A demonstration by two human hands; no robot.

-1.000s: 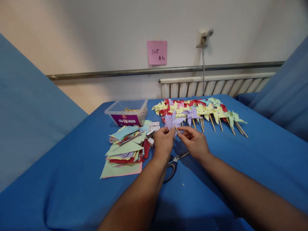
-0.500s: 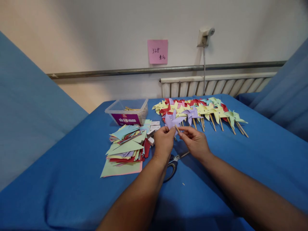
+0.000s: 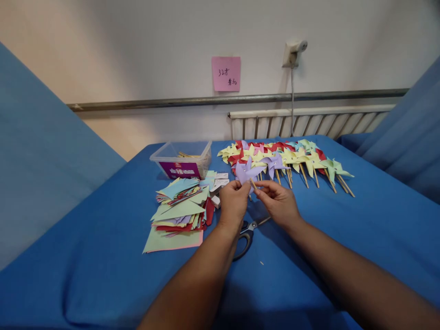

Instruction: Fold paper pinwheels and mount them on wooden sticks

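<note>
A purple paper pinwheel (image 3: 244, 171) is up off the table between my hands, in front of the rows of made pinwheels. My left hand (image 3: 234, 200) is closed on its paper blades from the left. My right hand (image 3: 279, 200) pinches a thin wooden stick (image 3: 253, 183) between thumb and forefinger, its tip against the pinwheel's lower part. Whether the stick is fastened to the paper I cannot tell. Below my hands lie dark-handled scissors (image 3: 244, 243), partly covered by my left forearm, with the blades pointing right.
Left of my hands are stacked coloured paper sheets (image 3: 182, 208) and small white boxes (image 3: 221, 182). A clear plastic tub (image 3: 206, 160) holding sticks stands behind them. Several finished pinwheels (image 3: 292, 158) lie at the back right of the blue-covered table (image 3: 113, 256).
Hardly anything differs. Both hands hold the pinwheel and stick in the same place; the whole view has shifted very slightly.
</note>
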